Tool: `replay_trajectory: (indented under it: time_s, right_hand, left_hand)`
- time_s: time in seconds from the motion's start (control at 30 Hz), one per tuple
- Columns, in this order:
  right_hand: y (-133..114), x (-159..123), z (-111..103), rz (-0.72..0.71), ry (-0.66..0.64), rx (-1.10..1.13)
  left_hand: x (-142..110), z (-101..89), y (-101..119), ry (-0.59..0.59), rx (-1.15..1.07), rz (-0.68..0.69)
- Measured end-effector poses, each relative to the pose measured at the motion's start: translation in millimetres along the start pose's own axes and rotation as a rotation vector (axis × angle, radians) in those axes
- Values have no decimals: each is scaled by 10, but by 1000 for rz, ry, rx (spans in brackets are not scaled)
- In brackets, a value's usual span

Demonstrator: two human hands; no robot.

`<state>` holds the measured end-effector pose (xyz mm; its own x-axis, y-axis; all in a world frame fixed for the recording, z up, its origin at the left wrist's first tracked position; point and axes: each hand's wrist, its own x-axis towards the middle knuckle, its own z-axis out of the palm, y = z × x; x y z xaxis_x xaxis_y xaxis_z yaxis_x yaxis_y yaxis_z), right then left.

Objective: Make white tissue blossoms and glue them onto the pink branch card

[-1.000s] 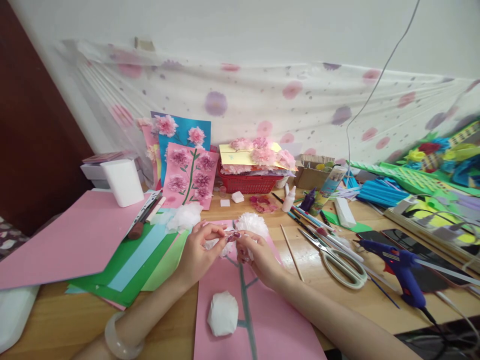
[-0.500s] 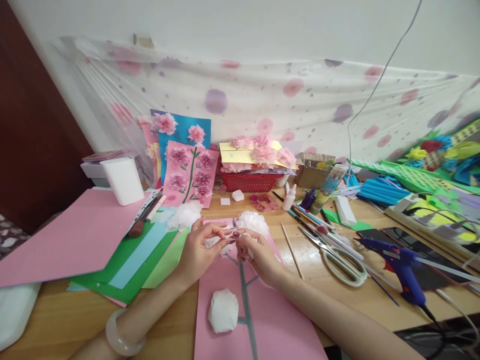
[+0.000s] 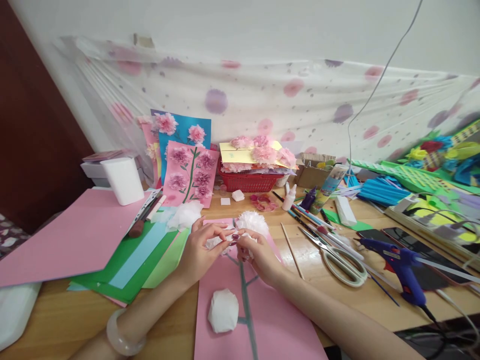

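Observation:
My left hand (image 3: 198, 250) and my right hand (image 3: 262, 257) meet over a pink sheet (image 3: 292, 320) painted with a green stem and branches. Both have thumb and fingertips pinched on white tissue paper (image 3: 213, 243), which shows between and behind the fingers; its full shape is hidden. Just beyond my right hand, a fluffy white tissue flower (image 3: 254, 221) lies at the sheet's top. Nearer to me, a round, flat-folded white tissue piece (image 3: 223, 311) rests left of the stem. Loose white tissue (image 3: 185, 215) sits past my left hand.
To the right lie a wooden stick (image 3: 292, 250), scissors (image 3: 337, 260), and a blue glue gun (image 3: 397, 260) with its cord. Pink card (image 3: 75, 235) and green sheets (image 3: 116, 282) are stacked left. Finished flower pictures (image 3: 189, 175) and a red basket (image 3: 245, 183) stand behind.
My fingertips have shifted very slightly while pinching the tissue. Everything else stays where it was.

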<state>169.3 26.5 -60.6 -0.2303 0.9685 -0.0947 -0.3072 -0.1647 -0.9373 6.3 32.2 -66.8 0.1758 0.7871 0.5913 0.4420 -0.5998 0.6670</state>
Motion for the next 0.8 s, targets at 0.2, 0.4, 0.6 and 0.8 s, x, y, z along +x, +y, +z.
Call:
replay_trajectory:
  time_s: [0.2, 0.4, 0.6, 0.8]
  right_hand:
    - [-5, -2, -1, 20, -2, 57]
    - [-12, 1, -8, -7, -29, 16]
    - [29, 26, -29, -9, -47, -38]
    - [46, 31, -26, 9, -4, -90]
  left_hand:
    - [-4, -7, 63, 10, -98, -148]
    - [18, -39, 84, -25, -193, -177]
    - [19, -6, 70, 30, -192, -247]
    - [42, 4, 27, 135, -295, -384]
